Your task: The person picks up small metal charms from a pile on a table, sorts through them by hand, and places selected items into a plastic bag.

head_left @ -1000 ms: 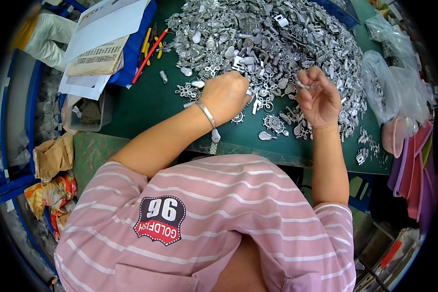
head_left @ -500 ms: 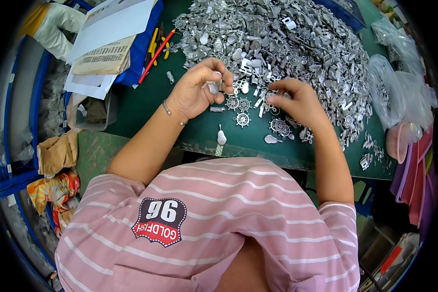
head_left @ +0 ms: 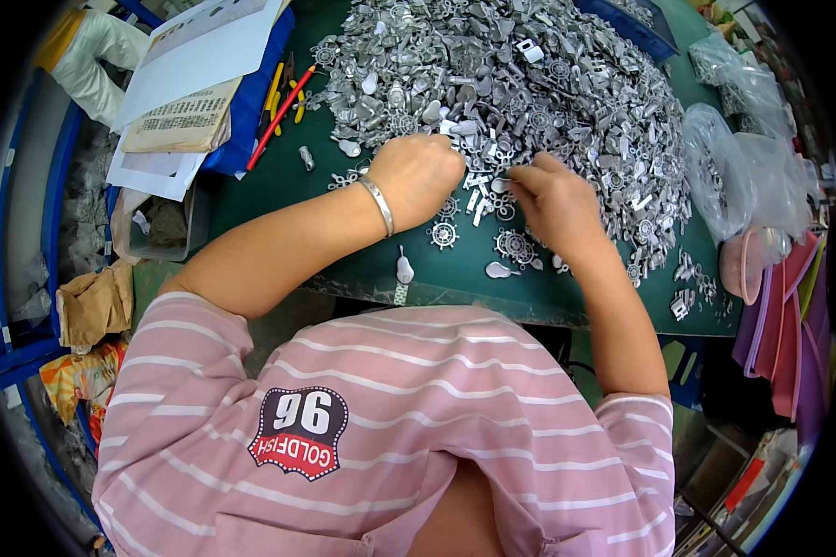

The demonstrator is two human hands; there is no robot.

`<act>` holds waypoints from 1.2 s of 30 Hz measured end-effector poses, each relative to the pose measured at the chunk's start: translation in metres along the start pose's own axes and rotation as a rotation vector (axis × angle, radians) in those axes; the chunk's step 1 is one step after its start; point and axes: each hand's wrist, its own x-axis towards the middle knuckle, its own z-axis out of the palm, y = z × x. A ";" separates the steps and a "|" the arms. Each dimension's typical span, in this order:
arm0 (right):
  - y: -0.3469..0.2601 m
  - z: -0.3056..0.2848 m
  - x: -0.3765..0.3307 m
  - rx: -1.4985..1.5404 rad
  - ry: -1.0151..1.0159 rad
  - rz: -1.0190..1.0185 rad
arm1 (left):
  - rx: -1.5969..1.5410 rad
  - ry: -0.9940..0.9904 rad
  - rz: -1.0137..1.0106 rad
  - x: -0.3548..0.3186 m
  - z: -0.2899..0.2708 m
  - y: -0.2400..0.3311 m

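A large heap of small silver metal castings [head_left: 492, 84] covers the far part of the green table. My left hand [head_left: 418, 176] is curled closed at the heap's near edge, its back showing and its fingertips hidden; what it holds cannot be seen. My right hand [head_left: 559, 202] is closed at the thumb and fingertips on a small oval metal piece [head_left: 501, 186] beside the heap. Between and below my hands lie ship-wheel-shaped castings [head_left: 444, 234], another wheel casting [head_left: 514, 246] and a spoon-shaped piece [head_left: 500, 270]. An oval piece [head_left: 404, 269] rests at the table's front edge.
Papers [head_left: 190, 84] lie on a blue bin at the left, beside a red pencil [head_left: 281, 117] and yellow-handled pliers [head_left: 300, 107]. A blue tray [head_left: 636, 28] sits behind the heap. Clear plastic bags [head_left: 757, 181] and a pink container [head_left: 739, 265] are at the right.
My left hand has moved right and turned over, hiding the oval pieces seen in it. My right hand has shifted slightly, its fingertips closing on an oval piece. The view has shifted slightly.
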 end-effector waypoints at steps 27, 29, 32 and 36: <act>-0.013 0.008 0.018 0.213 -0.137 0.107 | -2.436 0.404 -0.280 -0.087 -0.031 -0.066; -0.022 0.010 0.021 0.259 -0.108 0.048 | -2.420 0.301 -0.121 -0.093 -0.028 -0.075; -0.044 0.019 0.024 0.274 -0.096 -0.103 | -1.991 0.341 -0.452 -0.095 -0.030 -0.069; -0.074 0.037 0.033 0.225 -0.072 -0.265 | -0.691 0.452 -0.443 -0.075 -0.007 -0.059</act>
